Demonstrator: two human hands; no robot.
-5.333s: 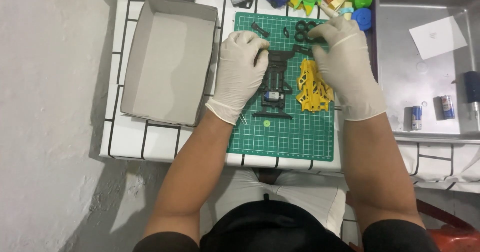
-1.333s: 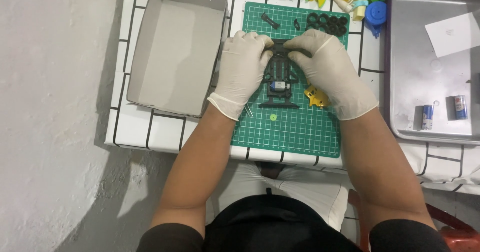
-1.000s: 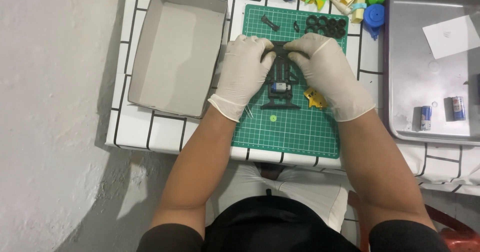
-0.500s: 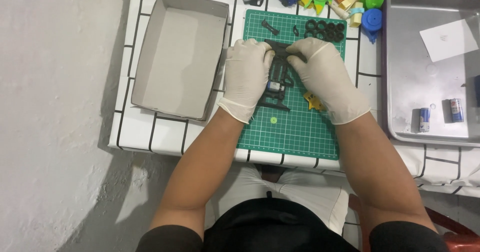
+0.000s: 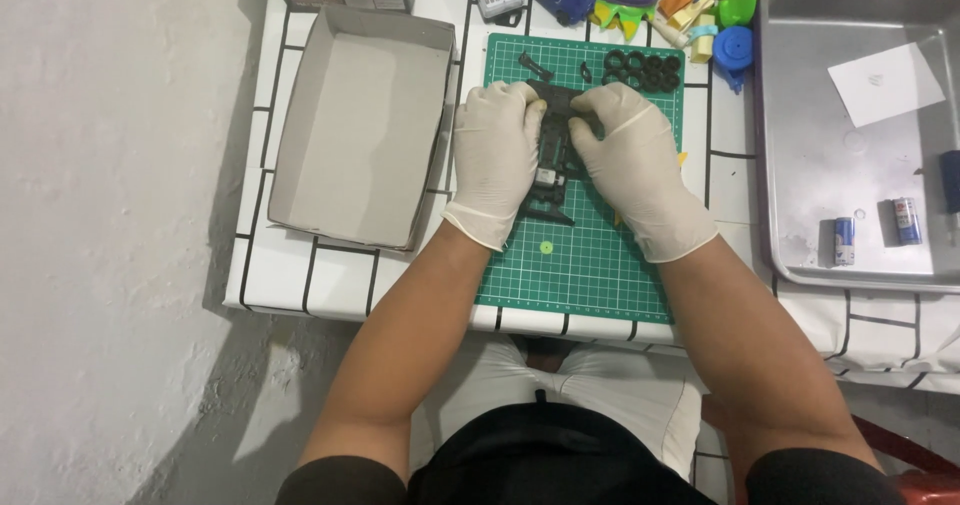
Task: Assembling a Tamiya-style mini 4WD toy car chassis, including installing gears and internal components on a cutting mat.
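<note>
Hands both on black chassis, centre of frame, resting on green cutting mat. My left hand is curled around its left edge; my right hand is clamped on the right edge, fingers pinching the top end. Both wear white gloves. Black tyres lie in a row at the mat's upper right. Empty grey cardboard box sits left of the mat on the counter. Metal tray far right holds two batteries.
</note>
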